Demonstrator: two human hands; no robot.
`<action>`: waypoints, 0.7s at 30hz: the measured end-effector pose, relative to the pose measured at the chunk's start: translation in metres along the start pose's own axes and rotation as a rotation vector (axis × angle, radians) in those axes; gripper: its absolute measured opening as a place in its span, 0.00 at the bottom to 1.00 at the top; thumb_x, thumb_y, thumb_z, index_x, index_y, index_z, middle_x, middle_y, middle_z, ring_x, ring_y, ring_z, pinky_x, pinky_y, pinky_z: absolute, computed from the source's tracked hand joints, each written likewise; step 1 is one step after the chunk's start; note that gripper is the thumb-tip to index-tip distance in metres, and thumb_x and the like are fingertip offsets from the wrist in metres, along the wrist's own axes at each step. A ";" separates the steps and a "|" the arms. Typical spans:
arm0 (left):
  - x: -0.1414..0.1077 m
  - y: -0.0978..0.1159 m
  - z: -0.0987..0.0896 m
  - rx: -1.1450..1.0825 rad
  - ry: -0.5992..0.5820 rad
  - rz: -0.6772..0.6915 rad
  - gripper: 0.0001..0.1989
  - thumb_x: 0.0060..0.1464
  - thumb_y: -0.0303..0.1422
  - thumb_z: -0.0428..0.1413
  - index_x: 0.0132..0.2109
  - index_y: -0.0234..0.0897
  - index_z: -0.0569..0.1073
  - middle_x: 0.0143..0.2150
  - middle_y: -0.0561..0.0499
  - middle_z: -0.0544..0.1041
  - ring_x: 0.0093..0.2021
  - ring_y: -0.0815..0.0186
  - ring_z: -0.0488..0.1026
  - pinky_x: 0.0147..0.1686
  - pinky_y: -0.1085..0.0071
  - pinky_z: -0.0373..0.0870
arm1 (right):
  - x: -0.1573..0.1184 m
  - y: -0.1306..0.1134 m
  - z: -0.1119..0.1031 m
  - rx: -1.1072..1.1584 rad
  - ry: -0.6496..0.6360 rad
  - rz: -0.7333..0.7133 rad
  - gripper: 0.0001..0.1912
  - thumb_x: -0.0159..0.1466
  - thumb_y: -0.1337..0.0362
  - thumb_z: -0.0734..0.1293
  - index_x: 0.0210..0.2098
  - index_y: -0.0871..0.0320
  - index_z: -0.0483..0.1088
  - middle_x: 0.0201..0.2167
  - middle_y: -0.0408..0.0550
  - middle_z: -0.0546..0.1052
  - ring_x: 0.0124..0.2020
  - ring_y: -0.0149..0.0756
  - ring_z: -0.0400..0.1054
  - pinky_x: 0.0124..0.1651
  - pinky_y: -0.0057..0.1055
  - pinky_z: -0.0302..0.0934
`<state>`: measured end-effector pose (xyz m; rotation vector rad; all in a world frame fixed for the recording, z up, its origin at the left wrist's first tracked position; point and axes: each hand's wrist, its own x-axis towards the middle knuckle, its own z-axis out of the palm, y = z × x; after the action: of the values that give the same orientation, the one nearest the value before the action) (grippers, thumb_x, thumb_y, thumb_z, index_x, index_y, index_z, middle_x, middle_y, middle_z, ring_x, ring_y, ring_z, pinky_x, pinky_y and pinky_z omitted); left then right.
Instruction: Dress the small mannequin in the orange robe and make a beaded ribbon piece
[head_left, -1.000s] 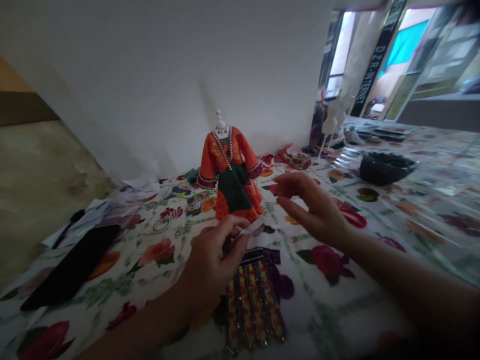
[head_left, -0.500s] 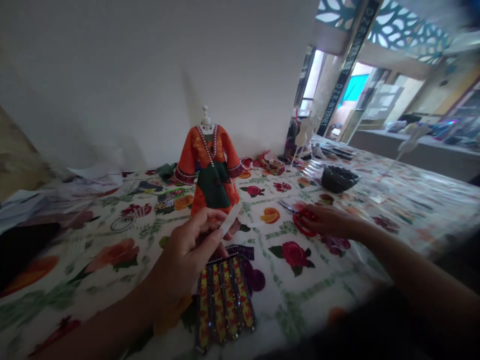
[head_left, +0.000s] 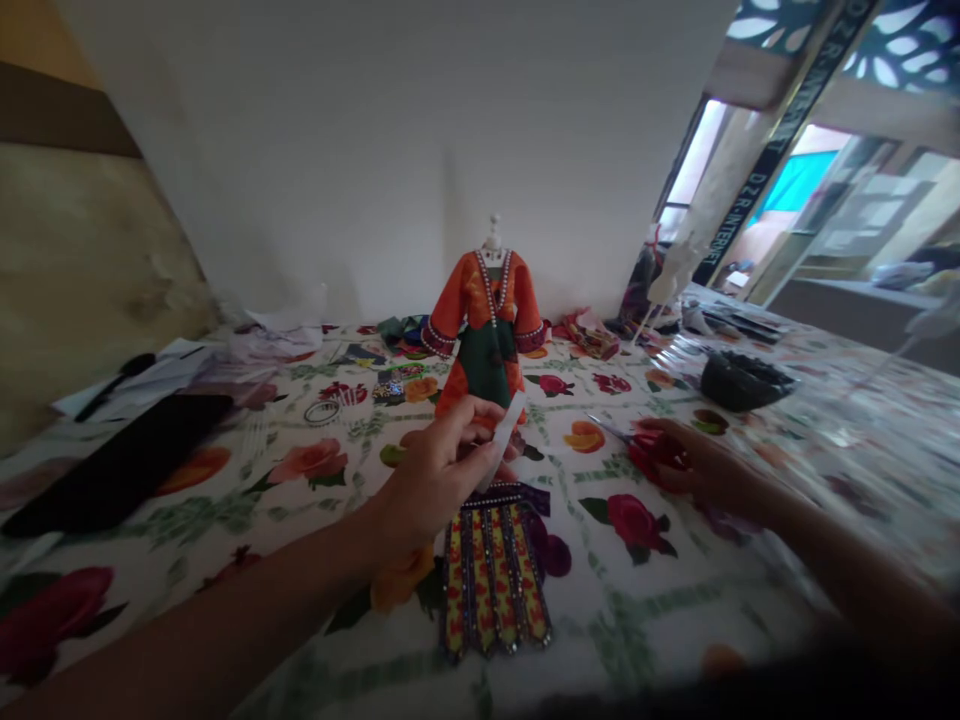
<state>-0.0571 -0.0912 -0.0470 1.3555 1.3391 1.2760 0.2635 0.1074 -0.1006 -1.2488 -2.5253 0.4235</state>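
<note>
Between thumb and fingers my left hand [head_left: 457, 455] pinches a narrow white strip [head_left: 508, 420], just above a beaded skirt-like piece [head_left: 496, 575] with yellow and red strips that lies on the floral tablecloth. At the right, my right hand [head_left: 694, 462] is closed around the red handles of a pair of scissors [head_left: 651, 450]; the blades point left and lie close to the cloth. Behind my left hand stands a small mannequin in an orange and green dress [head_left: 487, 340] with beaded trim.
A black flat object [head_left: 127, 460] and papers [head_left: 165, 375] lie at the left. A dark bowl [head_left: 742, 380] of small black things sits at the right. Fabric scraps [head_left: 589, 332] and a white mannequin form [head_left: 671, 275] are near the wall.
The view has swung left, so the table and dress appear further right. Both hands keep their holds on the strip and the scissors.
</note>
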 end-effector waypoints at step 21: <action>-0.009 0.000 0.011 0.010 -0.065 0.012 0.10 0.62 0.34 0.53 0.50 0.38 0.66 0.41 0.49 0.75 0.35 0.66 0.77 0.40 0.67 0.72 | -0.034 -0.116 0.011 0.265 -0.168 -0.325 0.29 0.63 0.48 0.69 0.60 0.52 0.67 0.50 0.53 0.75 0.46 0.44 0.73 0.45 0.38 0.68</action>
<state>-0.0451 -0.0988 -0.0493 1.4022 1.2964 1.2235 0.1957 0.0108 -0.0701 -0.7186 -2.6356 0.7788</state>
